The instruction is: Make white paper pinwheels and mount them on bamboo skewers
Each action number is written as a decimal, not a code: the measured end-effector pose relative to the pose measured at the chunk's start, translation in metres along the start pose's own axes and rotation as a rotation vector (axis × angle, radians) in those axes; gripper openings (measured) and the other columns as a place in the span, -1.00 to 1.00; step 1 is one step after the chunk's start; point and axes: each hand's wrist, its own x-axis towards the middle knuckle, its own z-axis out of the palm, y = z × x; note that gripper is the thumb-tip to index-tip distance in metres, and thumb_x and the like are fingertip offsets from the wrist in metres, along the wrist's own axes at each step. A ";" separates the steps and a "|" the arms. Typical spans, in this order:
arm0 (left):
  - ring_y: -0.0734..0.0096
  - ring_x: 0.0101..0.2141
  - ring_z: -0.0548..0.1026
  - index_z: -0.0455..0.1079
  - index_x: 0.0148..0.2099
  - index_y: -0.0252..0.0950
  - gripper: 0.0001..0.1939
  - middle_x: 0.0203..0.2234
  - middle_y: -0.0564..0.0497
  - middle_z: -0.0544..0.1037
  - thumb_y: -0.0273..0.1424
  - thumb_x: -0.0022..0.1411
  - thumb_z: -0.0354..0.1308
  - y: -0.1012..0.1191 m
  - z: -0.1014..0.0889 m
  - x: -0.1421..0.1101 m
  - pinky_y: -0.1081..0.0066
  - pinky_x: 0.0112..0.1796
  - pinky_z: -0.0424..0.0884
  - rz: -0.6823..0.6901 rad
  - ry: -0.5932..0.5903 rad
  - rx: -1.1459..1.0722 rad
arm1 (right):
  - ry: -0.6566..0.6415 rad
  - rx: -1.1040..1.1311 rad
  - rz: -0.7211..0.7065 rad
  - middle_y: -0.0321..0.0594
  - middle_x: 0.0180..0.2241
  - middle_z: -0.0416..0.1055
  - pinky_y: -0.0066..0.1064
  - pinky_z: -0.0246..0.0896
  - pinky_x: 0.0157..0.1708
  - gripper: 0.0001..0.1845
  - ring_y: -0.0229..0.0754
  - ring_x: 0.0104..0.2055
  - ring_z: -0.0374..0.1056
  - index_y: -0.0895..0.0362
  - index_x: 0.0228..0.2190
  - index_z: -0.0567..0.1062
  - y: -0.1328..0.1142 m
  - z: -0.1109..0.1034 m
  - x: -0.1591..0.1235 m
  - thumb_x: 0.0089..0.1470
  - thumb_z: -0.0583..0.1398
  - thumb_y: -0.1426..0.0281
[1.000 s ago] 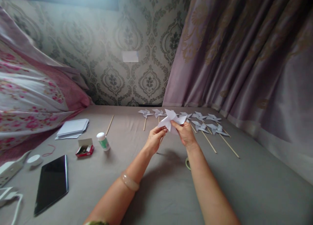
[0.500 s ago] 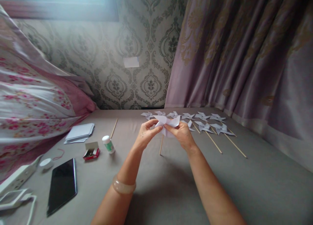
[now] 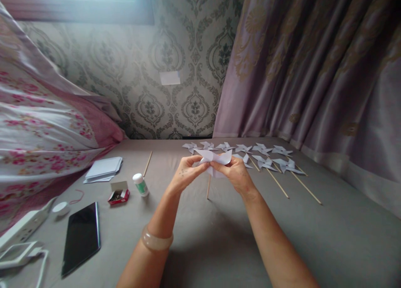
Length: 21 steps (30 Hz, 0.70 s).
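Between my two hands is a white paper pinwheel [image 3: 221, 157] on a thin wooden stick [image 3: 208, 188], whose lower end slants down toward the grey sheet. My left hand [image 3: 188, 171] pinches the pinwheel from the left, its thumb near the centre. From the right, my right hand [image 3: 236, 173] grips it too, with the thumb pressed by the middle. Both thumbs nearly meet there, and the fingers behind the paper are hidden. Beyond and to the right lie several finished-looking pinwheels [image 3: 262, 148] on sticks.
To the left are a paper stack [image 3: 103, 169], a loose stick [image 3: 148, 163], an open small red box [image 3: 119, 196], a white-and-green bottle [image 3: 140, 185], a dark tablet [image 3: 82, 238], a round white lid [image 3: 61, 208] and a power strip [image 3: 26, 227]. Curtains [image 3: 250, 96] hang at the right.
My left hand has moved from the stick below the pinwheel up to its paper blades. The pinwheel has tilted and come slightly lower; over the last half second the hands barely move.
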 end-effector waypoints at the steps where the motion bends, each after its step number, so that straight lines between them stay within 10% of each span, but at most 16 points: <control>1: 0.27 -0.25 0.49 0.57 -0.20 -0.36 -0.63 -0.32 -0.07 0.61 -0.20 0.00 0.32 0.000 -0.001 0.000 0.33 -0.11 0.33 0.005 -0.003 -0.002 | 0.000 -0.014 -0.001 -0.23 -0.37 0.57 -0.33 0.33 -0.29 -0.70 -0.14 -0.33 0.45 0.13 -0.39 0.61 0.000 0.000 0.000 -0.24 0.38 0.25; 21: 0.34 -0.31 0.48 0.56 -0.29 -0.38 -0.65 -0.35 -0.07 0.58 -0.18 -0.03 0.33 -0.008 0.000 0.000 0.38 -0.20 0.36 0.071 -0.020 0.007 | 0.019 -0.314 -0.097 -0.23 -0.49 0.52 -0.40 0.27 -0.42 -0.70 -0.15 -0.43 0.41 0.17 -0.45 0.55 -0.012 -0.005 -0.007 -0.18 0.34 0.19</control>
